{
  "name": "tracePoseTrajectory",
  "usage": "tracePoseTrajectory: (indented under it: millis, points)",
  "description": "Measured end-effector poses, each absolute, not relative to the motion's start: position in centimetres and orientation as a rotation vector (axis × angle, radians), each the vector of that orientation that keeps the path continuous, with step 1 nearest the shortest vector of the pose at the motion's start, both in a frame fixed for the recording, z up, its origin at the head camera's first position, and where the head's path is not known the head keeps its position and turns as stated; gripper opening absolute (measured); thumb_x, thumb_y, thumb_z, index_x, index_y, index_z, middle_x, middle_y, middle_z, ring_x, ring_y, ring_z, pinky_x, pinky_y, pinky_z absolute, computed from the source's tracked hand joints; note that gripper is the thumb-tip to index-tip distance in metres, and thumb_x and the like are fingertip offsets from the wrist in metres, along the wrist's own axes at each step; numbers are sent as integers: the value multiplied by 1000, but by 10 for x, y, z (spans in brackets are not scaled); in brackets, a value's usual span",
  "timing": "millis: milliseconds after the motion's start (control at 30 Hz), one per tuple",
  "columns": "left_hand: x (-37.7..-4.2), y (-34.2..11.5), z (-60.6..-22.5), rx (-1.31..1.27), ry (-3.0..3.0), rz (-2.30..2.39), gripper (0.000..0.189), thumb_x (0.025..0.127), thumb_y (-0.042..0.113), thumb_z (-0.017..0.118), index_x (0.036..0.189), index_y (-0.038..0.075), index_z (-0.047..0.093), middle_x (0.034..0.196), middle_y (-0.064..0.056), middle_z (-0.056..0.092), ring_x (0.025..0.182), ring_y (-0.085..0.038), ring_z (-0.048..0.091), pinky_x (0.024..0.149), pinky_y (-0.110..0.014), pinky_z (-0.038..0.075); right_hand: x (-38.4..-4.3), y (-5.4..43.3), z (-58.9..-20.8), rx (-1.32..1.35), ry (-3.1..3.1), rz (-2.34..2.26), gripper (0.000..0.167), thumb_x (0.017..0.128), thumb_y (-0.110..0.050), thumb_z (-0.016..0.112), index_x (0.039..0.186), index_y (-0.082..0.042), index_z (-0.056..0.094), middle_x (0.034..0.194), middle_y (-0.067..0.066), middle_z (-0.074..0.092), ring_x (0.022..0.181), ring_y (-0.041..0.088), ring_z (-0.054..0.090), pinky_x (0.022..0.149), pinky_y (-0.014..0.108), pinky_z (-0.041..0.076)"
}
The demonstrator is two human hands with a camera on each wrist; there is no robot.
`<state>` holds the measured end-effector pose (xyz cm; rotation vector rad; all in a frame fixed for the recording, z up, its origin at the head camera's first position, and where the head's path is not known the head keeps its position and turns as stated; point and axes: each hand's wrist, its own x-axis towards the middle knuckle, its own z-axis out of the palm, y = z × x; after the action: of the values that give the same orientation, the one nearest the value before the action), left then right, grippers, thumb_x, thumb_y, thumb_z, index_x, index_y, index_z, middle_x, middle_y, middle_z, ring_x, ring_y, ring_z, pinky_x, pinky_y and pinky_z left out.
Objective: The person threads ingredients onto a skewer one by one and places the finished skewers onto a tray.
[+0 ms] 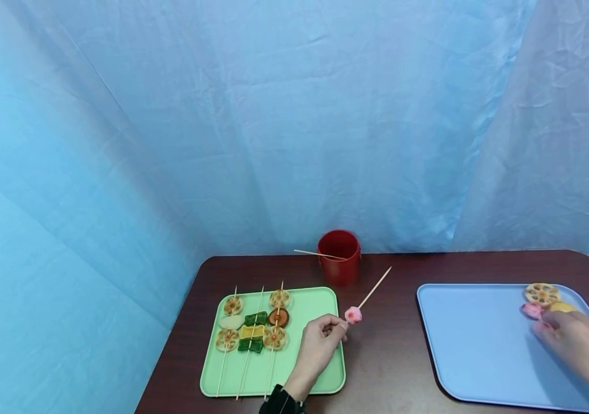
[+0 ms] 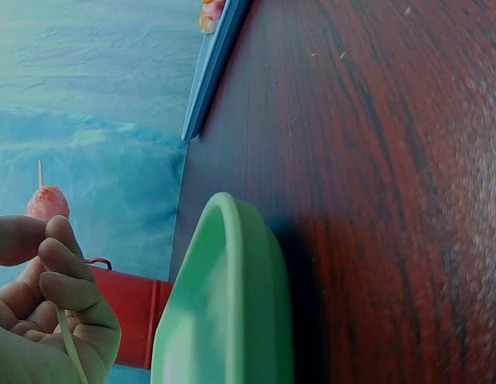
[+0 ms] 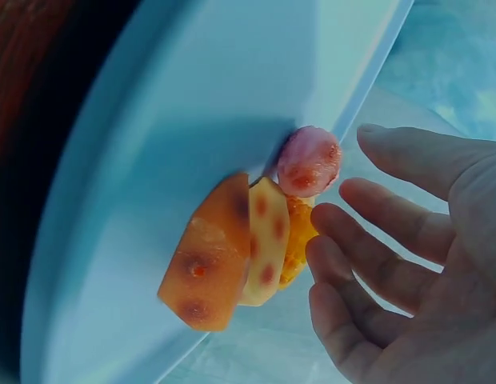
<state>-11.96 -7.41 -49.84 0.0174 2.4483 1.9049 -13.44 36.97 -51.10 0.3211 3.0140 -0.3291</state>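
Note:
My left hand [image 1: 320,345] pinches a bamboo skewer [image 1: 375,286] between thumb and fingers at the right side of the green tray [image 1: 320,368]. One pink ball [image 1: 353,314] is threaded on the skewer, just beyond the fingertips; the skewer's pointed end sticks out past it. In the right wrist view my right hand [image 3: 408,256] has its fingers spread and slightly bent, beside another pink ball [image 3: 310,162]. Next to that ball lie an orange piece [image 3: 208,256], a pale spotted slice [image 3: 266,240] and a yellow piece [image 3: 298,244]. They sit on the blue tray [image 1: 480,345].
Three filled skewers lie on the green tray, with lotus root slices [image 1: 227,340], green pieces [image 1: 255,318], a yellow piece [image 1: 251,332] and a brown round [image 1: 278,317]. Behind stands a red cup [image 1: 339,270] with a bare skewer [image 1: 312,253] across its rim. Blue cloth [image 1: 294,144] hangs behind the table.

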Motion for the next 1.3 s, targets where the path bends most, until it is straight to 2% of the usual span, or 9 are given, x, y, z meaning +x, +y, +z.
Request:
tracePoseTrajectory:
  millis: [167, 267, 433, 567, 833, 900, 1100, 1300]
  points:
    - [-119, -74, -499, 26, 2446, 1907, 16, 94, 12, 70, 92, -3, 75, 72, -11, 68, 57, -3, 51, 53, -17, 35, -133, 374, -520, 254, 3066, -333, 36, 88, -9, 78, 104, 18, 60, 74, 18, 55, 70, 33, 54, 66, 52, 49]
    - [-119, -74, -499, 28, 2455, 1900, 16, 94, 12, 70, 91, -3, 75, 73, -14, 69, 57, -3, 50, 52, -16, 35, -132, 376, -523, 219, 3089, -354, 34, 89, -8, 77, 100, 18, 58, 70, 10, 46, 66, 27, 48, 60, 46, 44]
    - [-119, -74, -499, 21, 2452, 1906, 15, 94, 12, 71, 90, -2, 75, 71, -10, 68, 57, -2, 50, 53, -17, 35, -131, 375, -523, 153, 3130, -398, 26, 86, -5, 75, 91, 13, 58, 71, 13, 48, 66, 29, 48, 62, 51, 45]
    - [-118, -73, -499, 8, 2437, 1921, 15, 93, 12, 71, 91, -3, 75, 71, -11, 68, 57, -4, 51, 53, -17, 35, -131, 375, -523, 137, 3115, -400, 26, 86, -4, 73, 92, 14, 56, 72, 15, 52, 66, 31, 51, 66, 54, 46]
    - [-118, -74, -498, -12, 2415, 1925, 14, 94, 13, 71, 92, -1, 76, 74, -11, 69, 57, -5, 51, 52, -18, 35, -131, 372, -526, 117, 3126, -405, 22, 88, 0, 72, 83, 5, 52, 69, 8, 43, 63, 25, 45, 59, 44, 42]
    - [-118, -73, -499, -11, 2415, 1925, 14, 94, 13, 71, 92, 0, 76, 74, -12, 69, 57, -6, 51, 52, -19, 35, -132, 371, -525, 154, 3099, -405, 21, 88, 0, 73, 87, 7, 53, 70, 9, 44, 64, 26, 46, 60, 44, 42]
    - [-118, -73, -499, -7, 2421, 1928, 14, 94, 13, 71, 92, -1, 76, 74, -13, 69, 57, -5, 51, 53, -18, 35, -133, 365, -519, 116, 3193, -487, 23, 87, 2, 71, 103, 13, 60, 82, 23, 61, 70, 34, 55, 72, 59, 47]
    - [-117, -73, -498, -22, 2419, 1920, 15, 94, 14, 72, 92, -1, 76, 72, -9, 69, 57, -5, 51, 53, -18, 35, -129, 356, -512, -40, 3299, -635, 23, 86, 0, 72, 104, 11, 63, 85, 23, 65, 78, 43, 62, 69, 63, 47]
